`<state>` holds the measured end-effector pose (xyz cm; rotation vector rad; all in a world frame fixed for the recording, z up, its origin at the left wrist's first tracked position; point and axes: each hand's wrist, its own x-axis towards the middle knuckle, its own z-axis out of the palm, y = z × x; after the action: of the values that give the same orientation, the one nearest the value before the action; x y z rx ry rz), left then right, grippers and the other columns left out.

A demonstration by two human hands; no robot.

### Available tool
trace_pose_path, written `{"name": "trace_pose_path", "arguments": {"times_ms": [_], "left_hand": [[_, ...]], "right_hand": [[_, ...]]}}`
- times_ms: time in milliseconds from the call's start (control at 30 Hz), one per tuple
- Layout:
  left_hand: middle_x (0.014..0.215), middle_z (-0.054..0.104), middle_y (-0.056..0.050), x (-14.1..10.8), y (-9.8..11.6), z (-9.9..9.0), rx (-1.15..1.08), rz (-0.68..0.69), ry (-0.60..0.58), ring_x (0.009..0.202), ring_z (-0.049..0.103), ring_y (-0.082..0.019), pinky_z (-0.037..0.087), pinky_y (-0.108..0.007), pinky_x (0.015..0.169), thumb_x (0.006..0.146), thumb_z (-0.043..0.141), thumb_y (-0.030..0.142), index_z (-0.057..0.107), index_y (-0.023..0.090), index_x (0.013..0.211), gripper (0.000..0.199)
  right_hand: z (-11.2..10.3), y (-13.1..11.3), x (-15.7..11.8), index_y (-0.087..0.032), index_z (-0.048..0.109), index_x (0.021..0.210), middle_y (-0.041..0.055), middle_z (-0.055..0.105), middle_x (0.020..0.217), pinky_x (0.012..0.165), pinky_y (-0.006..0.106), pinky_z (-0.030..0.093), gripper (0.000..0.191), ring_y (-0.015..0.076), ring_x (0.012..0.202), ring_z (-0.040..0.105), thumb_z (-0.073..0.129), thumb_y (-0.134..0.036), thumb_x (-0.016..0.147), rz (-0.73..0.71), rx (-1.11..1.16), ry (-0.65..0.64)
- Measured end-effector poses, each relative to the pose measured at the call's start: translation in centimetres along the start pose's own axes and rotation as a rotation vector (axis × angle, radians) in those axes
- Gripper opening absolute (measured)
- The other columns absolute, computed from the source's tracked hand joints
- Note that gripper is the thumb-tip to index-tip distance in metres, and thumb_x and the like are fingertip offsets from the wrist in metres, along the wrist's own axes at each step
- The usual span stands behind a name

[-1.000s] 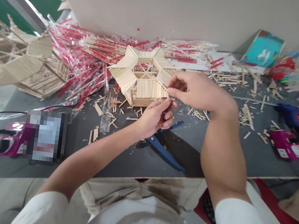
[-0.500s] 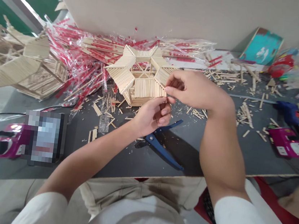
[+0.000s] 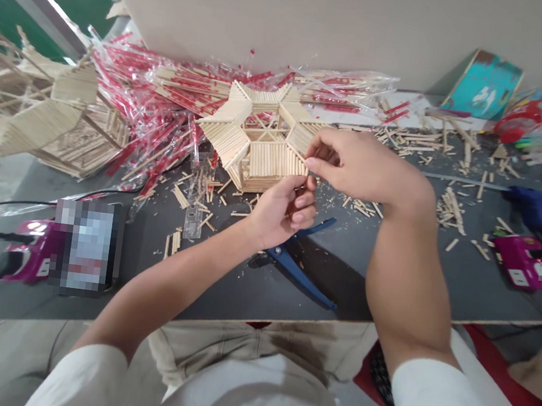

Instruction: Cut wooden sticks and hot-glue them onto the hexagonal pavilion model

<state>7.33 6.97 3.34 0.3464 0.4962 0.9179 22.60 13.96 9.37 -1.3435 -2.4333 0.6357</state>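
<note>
A star-shaped model built of thin wooden sticks stands on the dark table, with sloping stick panels around an open, strutted centre. My left hand is closed at its front right corner, thumb against the lower edge of the front panel and the other fingers curled. Just above, my right hand pinches at the edge between the front and right panels. Whether a loose stick is between those fingertips I cannot tell. Blue-handled cutters lie below my left hand, partly covered by it.
Red-and-clear plastic packets of sticks pile up behind. A larger stick structure is at left, beside a clear ruler and a pixelated device. Right: stick scraps, a blue glue gun and a magenta box.
The whole view has shifted a little, so things appear slightly farther right. Both hands stay at the same corner of the model, with hardly any change in their grip.
</note>
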Motion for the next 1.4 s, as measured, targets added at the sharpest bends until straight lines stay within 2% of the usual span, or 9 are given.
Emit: {"name": "trace_pose_path", "arguments": {"times_ms": [167,333,467,567,700,833,933,1133,1400], "left_hand": [[0.058,0.033,0.009,-0.2,-1.2,-0.2,0.062,-0.009,0.003,0.040,0.033,-0.005,0.022,-0.019,0.040,0.107,0.041,0.025,0.050,0.020,0.084,0.025],[0.054,0.034,0.009,-1.5,-1.9,-1.0,0.303,-0.012,0.065,0.040,0.037,-0.006,0.024,-0.019,0.041,0.103,0.045,0.026,0.048,0.021,0.080,0.024],[0.055,0.038,0.010,-3.2,-1.4,-3.2,0.603,0.123,0.035,0.042,0.042,-0.007,0.032,-0.020,0.043,0.102,0.051,0.032,0.046,0.022,0.080,0.025],[0.059,0.040,0.010,-4.5,-1.0,-5.4,0.886,0.216,0.005,0.047,0.047,-0.008,0.038,-0.021,0.050,0.105,0.050,0.041,0.046,0.022,0.082,0.031],[0.063,0.047,0.006,-5.9,-0.6,-7.4,1.229,0.342,-0.009,0.055,0.047,-0.010,0.038,-0.024,0.058,0.110,0.041,0.046,0.046,0.022,0.085,0.036],[0.070,0.045,0.005,-6.4,-0.2,-7.4,1.541,0.427,-0.015,0.062,0.043,-0.012,0.031,-0.027,0.064,0.108,0.041,0.033,0.040,0.023,0.082,0.028],[0.069,0.040,0.005,-6.7,0.0,-6.4,1.706,0.376,0.002,0.059,0.038,-0.014,0.025,-0.030,0.064,0.106,0.041,0.027,0.036,0.025,0.085,0.022],[0.069,0.039,0.006,-6.7,-0.3,-5.1,1.713,0.318,0.062,0.058,0.038,-0.015,0.023,-0.030,0.064,0.104,0.039,0.024,0.033,0.026,0.087,0.018],[0.070,0.035,0.006,-6.5,0.5,-5.4,1.467,0.285,-0.104,0.063,0.036,-0.013,0.029,-0.027,0.064,0.108,0.034,0.027,0.034,0.024,0.085,0.024]], "right_hand": [[-1.6,-0.4,-2.0,-0.021,0.075,0.120,0.0069,0.076,0.093,0.076,0.039,0.048,0.027,0.0238,0.080,0.067,0.062,-0.022,0.097,0.055,-0.121,-0.025],[-2.4,-0.2,-4.6,-0.021,0.077,0.111,0.0063,0.079,0.094,0.069,0.036,0.048,0.022,0.0218,0.077,0.069,0.057,-0.024,0.101,-0.081,-0.041,-0.015],[1.4,-0.3,-6.2,-0.021,0.073,0.111,0.0025,0.077,0.086,0.069,0.033,0.049,0.020,0.0188,0.073,0.069,0.055,-0.024,0.103,-0.099,0.173,0.000],[6.0,-0.6,-7.0,-0.022,0.069,0.110,0.0044,0.077,0.099,0.076,0.033,0.052,0.012,0.0189,0.082,0.070,0.063,-0.027,0.101,-0.122,0.342,0.082],[10.5,-0.5,-7.3,-0.023,0.063,0.099,-0.0003,0.070,0.081,0.068,0.031,0.053,0.013,0.0166,0.069,0.067,0.067,-0.036,0.102,-0.115,0.647,0.116],[12.3,0.1,-7.2,-0.025,0.060,0.095,-0.0015,0.067,0.078,0.059,0.030,0.050,0.018,0.0153,0.062,0.063,0.070,-0.038,0.101,-0.138,0.745,0.135],[12.8,0.4,-7.3,-0.025,0.059,0.095,0.0019,0.070,0.085,0.061,0.031,0.050,0.016,0.0169,0.068,0.064,0.068,-0.036,0.102,-0.210,0.674,0.221],[12.9,0.6,-7.2,-0.024,0.057,0.092,0.0038,0.072,0.088,0.070,0.032,0.054,0.014,0.0181,0.078,0.070,0.064,-0.028,0.104,-0.333,0.575,0.335],[12.9,0.9,-7.6,-0.025,0.057,0.093,0.0030,0.073,0.088,0.070,0.030,0.055,0.013,0.0178,0.079,0.071,0.065,-0.026,0.103,-0.369,0.500,0.373]]}}
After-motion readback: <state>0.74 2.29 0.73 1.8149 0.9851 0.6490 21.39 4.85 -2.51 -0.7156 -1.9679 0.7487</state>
